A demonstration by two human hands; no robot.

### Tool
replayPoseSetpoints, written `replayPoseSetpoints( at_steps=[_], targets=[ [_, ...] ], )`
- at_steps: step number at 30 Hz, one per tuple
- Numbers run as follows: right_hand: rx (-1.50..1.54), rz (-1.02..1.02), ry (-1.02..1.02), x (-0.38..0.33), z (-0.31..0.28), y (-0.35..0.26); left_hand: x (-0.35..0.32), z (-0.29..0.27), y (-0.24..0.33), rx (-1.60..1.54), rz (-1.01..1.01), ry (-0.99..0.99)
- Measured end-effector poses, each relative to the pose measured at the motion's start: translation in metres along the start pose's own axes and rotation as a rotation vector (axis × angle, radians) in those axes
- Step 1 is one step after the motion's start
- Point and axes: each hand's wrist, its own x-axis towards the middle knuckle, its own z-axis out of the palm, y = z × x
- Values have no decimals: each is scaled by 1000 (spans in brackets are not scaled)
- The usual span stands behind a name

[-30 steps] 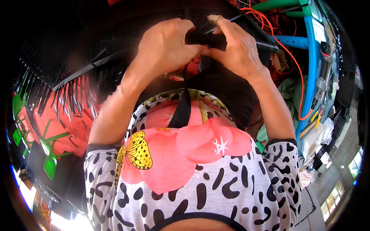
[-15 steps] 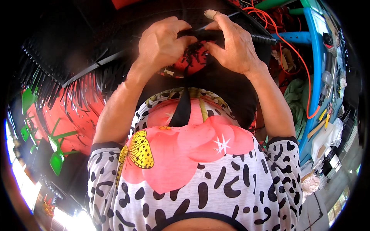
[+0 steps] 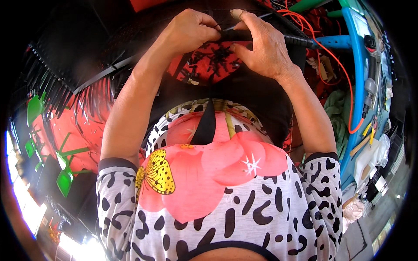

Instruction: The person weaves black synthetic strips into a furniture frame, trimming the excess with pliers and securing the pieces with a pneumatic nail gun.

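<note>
A dark woven panel of black plastic strips point(image 3: 300, 41) lies across the top of the view, its near rim running under my fingers. My left hand point(image 3: 189, 32) is closed in a pinch, thumb and forefinger meeting on a thin black strip at that rim. Close by on its right, my right hand point(image 3: 265, 48) grips the rim, thumb below and fingers above. One of its fingertips wears a pale cover point(image 3: 237, 14). Much of the panel is lost in shadow. Loose black strip ends point(image 3: 93, 98) hang in a fringe on the left.
Below my hands, short black scraps lie on a red surface point(image 3: 202, 67). A blue-edged table point(image 3: 358, 65) on the right carries tools. An orange cord point(image 3: 337, 82) loops beside it. Green plastic pieces point(image 3: 64, 182) and a red sheet point(image 3: 78, 130) are at the left.
My left hand has drawn up and left, away from my right hand, uncovering more of the scraps below. The right hand stays nearly in place at the rim.
</note>
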Motion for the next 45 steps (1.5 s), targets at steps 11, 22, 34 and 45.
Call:
replayPoseSetpoints(
  at_steps=[11,22,34,45],
  targets=[
    [121,-10,-55,3,-13,-6,-3,5,-3,81,76,88],
    [222,1,-53,3,-27,4,-1,17,8,315,307,193],
    [123,38,74,7,-4,33,13,19,-14,-168,212,523],
    [-285,-300,441,6,19,15,-35,30,15,-168,700,565]
  ],
)
